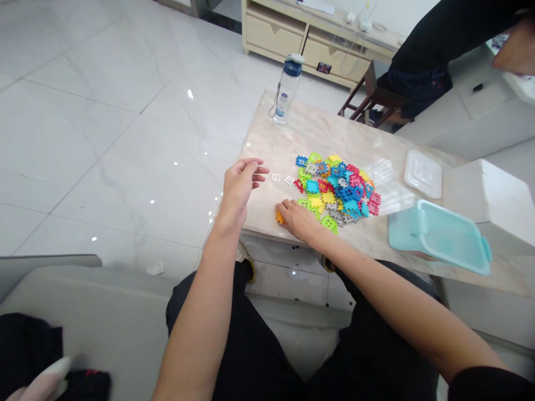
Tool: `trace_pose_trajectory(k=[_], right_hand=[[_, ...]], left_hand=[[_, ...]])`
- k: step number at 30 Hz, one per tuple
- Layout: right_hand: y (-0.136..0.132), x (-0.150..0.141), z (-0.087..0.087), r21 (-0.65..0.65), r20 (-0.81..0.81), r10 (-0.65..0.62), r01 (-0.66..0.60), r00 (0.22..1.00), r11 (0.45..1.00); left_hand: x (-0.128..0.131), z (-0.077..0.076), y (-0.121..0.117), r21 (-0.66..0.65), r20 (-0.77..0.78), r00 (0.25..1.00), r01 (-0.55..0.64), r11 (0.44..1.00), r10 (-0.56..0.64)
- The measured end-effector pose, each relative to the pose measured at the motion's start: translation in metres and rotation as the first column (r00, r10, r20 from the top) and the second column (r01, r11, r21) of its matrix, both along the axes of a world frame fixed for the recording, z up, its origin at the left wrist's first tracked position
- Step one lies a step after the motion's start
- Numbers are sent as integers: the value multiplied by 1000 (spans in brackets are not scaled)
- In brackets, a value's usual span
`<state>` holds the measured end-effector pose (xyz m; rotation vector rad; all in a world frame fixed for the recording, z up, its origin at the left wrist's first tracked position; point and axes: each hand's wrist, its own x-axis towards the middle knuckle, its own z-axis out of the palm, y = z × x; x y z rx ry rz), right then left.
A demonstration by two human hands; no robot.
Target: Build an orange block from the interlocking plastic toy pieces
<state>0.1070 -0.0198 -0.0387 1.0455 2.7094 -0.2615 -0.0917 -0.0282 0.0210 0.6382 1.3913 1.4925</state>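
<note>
My left hand is raised over the left end of the marble table, its fingers loosely bent and apart, with nothing visible in them. Two small white window-shaped pieces lie just right of it: one white window piece and a tilted white window piece. Near the front edge, the fingers of my right hand close on an orange building piece, partly hidden under them. Beside that hand spreads a pile of colourful interlocking plastic pieces, in blue, green, yellow, red and grey.
A clear water bottle stands at the table's far left corner. To the right are a teal plastic bin, a translucent lid and a white box. Another person is beyond the table, near a wooden stool.
</note>
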Motion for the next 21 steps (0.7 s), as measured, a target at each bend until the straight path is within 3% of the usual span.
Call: trace_pose_trajectory(k=[9, 12, 14, 16, 18, 21], right_hand=[[12, 13, -18, -126, -150, -75, 56, 986, 990], [22, 19, -13, -188, -209, -188, 149, 960, 971], [31, 26, -1, -257, -287, -326, 255, 901, 932], [39, 37, 17, -389, -379, -494, 350, 783, 852], [44, 51, 37, -609, -435, -670, 352, 601, 711], [38, 72, 65, -904, -366, -874, 98, 321, 415]], left_hand=[[1, -1, 2, 48, -47, 996, -75, 996, 77], [0, -4, 3, 70, -36, 994, -104, 992, 106], [3, -6, 5, 85, -53, 992, -108, 990, 113], [9, -6, 7, 123, -117, 988, -82, 989, 96], [20, -6, 8, 197, -205, 978, 8, 980, 33], [43, -7, 6, 338, -317, 935, 271, 901, -162]])
